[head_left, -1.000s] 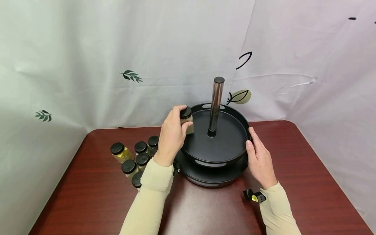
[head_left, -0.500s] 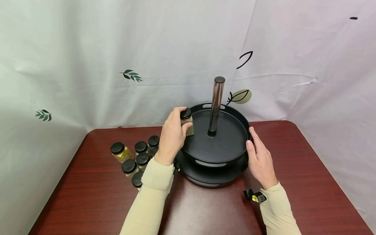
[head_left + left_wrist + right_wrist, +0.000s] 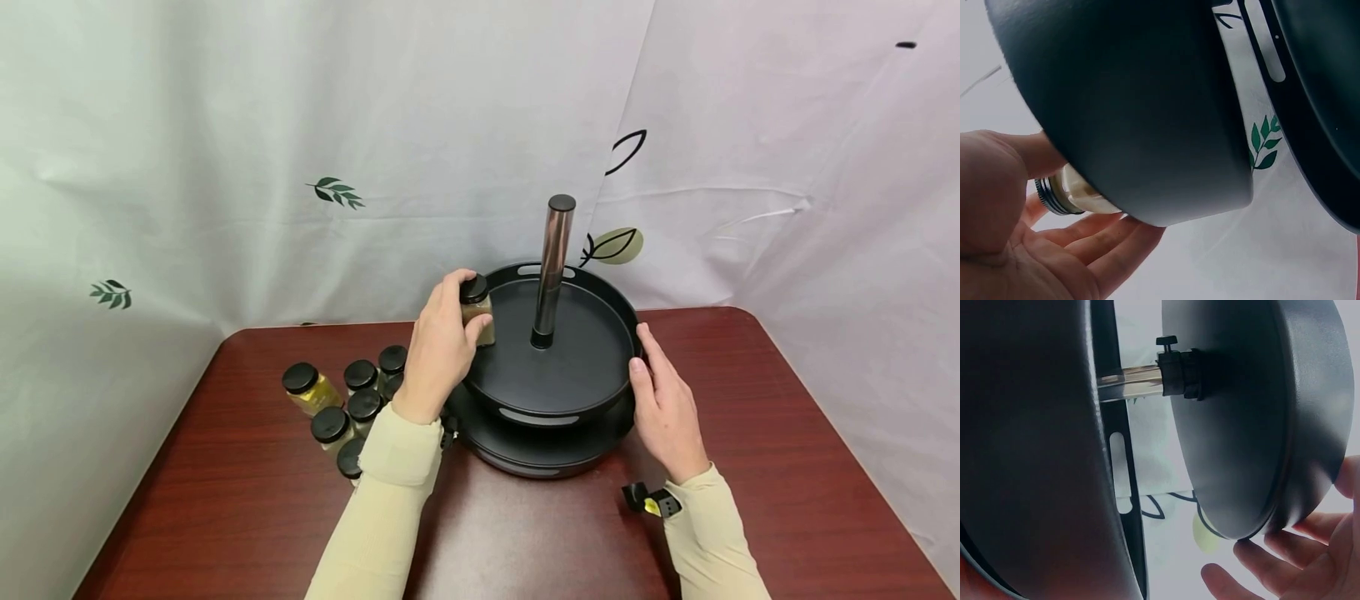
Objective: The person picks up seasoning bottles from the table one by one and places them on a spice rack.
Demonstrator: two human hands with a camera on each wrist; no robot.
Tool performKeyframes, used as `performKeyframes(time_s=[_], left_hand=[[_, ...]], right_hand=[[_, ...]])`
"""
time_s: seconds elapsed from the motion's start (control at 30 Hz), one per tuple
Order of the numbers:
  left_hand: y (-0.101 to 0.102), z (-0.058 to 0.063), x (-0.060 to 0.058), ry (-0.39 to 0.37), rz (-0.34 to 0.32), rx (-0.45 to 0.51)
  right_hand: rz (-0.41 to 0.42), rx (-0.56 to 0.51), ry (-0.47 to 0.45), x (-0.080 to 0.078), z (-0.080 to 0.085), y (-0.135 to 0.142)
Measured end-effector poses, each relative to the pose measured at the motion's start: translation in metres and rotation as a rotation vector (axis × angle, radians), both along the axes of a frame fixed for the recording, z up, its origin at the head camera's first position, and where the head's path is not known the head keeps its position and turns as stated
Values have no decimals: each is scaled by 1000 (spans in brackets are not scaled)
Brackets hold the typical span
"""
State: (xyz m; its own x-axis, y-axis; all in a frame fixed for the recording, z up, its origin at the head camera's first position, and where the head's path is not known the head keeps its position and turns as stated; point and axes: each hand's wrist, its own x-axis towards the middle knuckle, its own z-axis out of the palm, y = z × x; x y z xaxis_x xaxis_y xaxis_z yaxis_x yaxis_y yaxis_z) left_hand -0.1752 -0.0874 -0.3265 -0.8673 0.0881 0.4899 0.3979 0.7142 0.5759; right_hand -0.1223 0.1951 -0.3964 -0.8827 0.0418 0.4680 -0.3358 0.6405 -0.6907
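Note:
My left hand (image 3: 438,346) grips a black-lidded spice jar (image 3: 478,321) with pale brown contents, upright at the left edge of the upper tray (image 3: 555,379) of a black two-tier turntable. In the left wrist view the jar (image 3: 1079,190) sits partly behind the tray wall, the thumb on one side and fingers on the other. My right hand (image 3: 667,404) rests its fairly straight fingers along the right side of the upper tray. The right wrist view shows those fingertips (image 3: 1250,556) at the tray's outer wall. A metal post (image 3: 553,258) rises from the tray's middle.
Several black-lidded jars (image 3: 330,425) stand left of the turntable, partly hidden by my left forearm. One jar with yellow contents (image 3: 315,393) is at their outer side. The lower tray (image 3: 540,462) juts toward me on the red-brown table (image 3: 525,542). A pale curtain (image 3: 450,125) hangs behind.
The jar in my left hand has dipped slightly and stays at nearly the same spot by the tray's left rim. My right hand has barely moved.

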Motion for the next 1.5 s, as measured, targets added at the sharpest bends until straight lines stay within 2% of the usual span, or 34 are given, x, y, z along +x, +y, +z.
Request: performKeyframes(time_s=[0.3,0.73,0.97,1.13,1.33,1.5], left_hand=[[-16,6,14,-37,-21,1],[-65,15,46,-60,122,-10],[-95,11,63,-81,196,-41],[-116,5,70,-93,256,-24],[-140,1,77,-194,335,-7],[-156,-2,82,-278,347,-30]], right_hand=[[-3,0,-2,0,1,0],[-4,4,-3,0,1,0],[1,-6,0,2,3,-2],[3,-12,15,2,4,-2],[2,-7,15,1,2,-2],[-4,-3,16,1,1,-3]])
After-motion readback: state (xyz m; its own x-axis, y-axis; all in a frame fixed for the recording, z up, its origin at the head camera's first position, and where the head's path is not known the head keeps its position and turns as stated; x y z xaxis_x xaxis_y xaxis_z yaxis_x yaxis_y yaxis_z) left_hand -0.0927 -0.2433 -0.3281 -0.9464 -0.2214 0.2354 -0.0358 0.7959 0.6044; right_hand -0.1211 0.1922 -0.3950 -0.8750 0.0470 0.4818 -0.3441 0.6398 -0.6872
